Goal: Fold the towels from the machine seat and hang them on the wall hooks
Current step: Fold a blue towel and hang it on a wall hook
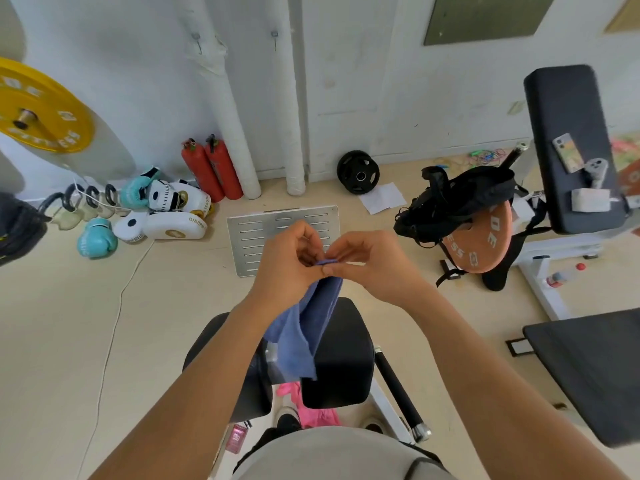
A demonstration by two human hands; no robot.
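A blue towel [304, 327] hangs doubled over from both my hands above the black machine seat [341, 351]. My left hand [289, 259] and my right hand [367, 259] meet at its top edge, each pinching the cloth with the fingertips. A pink towel [313, 405] lies below, at the near edge of the seat, partly hidden by the blue one. Two small wall hooks [198, 41] [274, 37] sit high on the white wall ahead, both bare.
A metal slotted plate [256, 244] lies on the floor beyond my hands. Boxing gloves and pads [162, 209] and two red extinguishers [211, 171] are at left. A black bag [460, 199] on an orange weight plate and a padded bench [571, 147] stand right.
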